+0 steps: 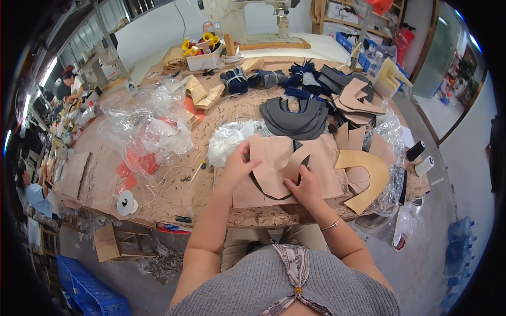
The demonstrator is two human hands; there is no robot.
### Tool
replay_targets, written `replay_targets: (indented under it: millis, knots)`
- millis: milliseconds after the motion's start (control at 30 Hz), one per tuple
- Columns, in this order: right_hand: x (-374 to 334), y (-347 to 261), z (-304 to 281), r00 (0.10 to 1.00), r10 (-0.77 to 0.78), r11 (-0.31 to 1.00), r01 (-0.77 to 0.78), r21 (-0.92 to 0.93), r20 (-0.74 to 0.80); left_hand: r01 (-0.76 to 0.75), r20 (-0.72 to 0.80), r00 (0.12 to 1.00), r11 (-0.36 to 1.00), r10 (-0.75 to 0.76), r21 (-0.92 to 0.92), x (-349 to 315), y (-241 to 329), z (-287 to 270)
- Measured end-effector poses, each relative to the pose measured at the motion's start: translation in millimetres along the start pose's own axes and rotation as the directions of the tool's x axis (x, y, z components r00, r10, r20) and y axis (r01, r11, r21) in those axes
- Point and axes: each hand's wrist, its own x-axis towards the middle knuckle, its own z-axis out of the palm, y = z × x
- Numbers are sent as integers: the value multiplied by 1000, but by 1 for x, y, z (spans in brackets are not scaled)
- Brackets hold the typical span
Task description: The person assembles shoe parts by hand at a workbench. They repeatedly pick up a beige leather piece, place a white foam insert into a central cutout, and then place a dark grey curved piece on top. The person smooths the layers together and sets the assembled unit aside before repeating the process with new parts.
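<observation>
The beige U-shaped piece (270, 181) lies directly between the person's two hands, above a flat beige sheet (328, 152) on the bench (174, 196). Its bend faces the body and its arms run away from it. The left hand (240, 164) grips the left arm's outer edge, thumb on top; the right hand (307, 185), set closer to the body and to the bend, pinches the right arm between thumb and finger. A dark layer (256, 184) shows along the rim. The left fingertips are partly hidden behind the edge, as are the right hand's lower fingers. Whether the rounded beige flap inside the U is joined to it is hard to make out.
</observation>
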Motion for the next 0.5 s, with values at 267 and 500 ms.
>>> replay_targets:
  millis: [267,500]
  knots:
    - [0,4,4,1000,4,1000,-4,6,19,215,-27,976,936,-216,279,59,-21,-32]
    - [1,1,0,999,9,1000,-10,25,53,140,-120,988,889,-96,437,64,-39,-33]
